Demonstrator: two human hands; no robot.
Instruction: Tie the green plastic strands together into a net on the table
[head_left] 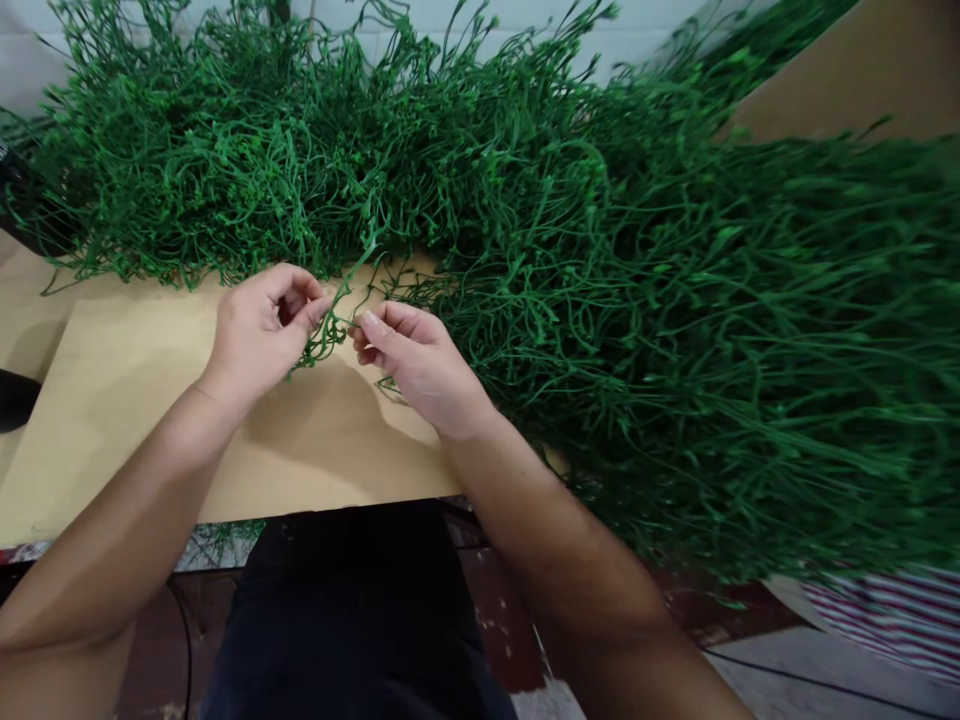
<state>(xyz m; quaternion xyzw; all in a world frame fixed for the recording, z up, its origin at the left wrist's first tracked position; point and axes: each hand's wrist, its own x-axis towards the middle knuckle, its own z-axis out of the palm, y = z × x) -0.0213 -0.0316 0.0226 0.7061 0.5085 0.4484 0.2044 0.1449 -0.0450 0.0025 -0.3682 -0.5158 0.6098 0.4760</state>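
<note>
Two bare hands, left (259,325) and right (420,365), slightly apart, pinch a small tangle of thin green plastic-looking stems (328,335) above a flat tan board (300,450), seemingly being sorted or joined; careful fingertip control matters.

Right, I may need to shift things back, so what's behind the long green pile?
A pale wall shows above the green pile; at upper right, a brown panel is partly covered. Lower down, whatever is behind is covered and can't be seen.

Dim overhead light, soft shadows, blurred edges
</note>
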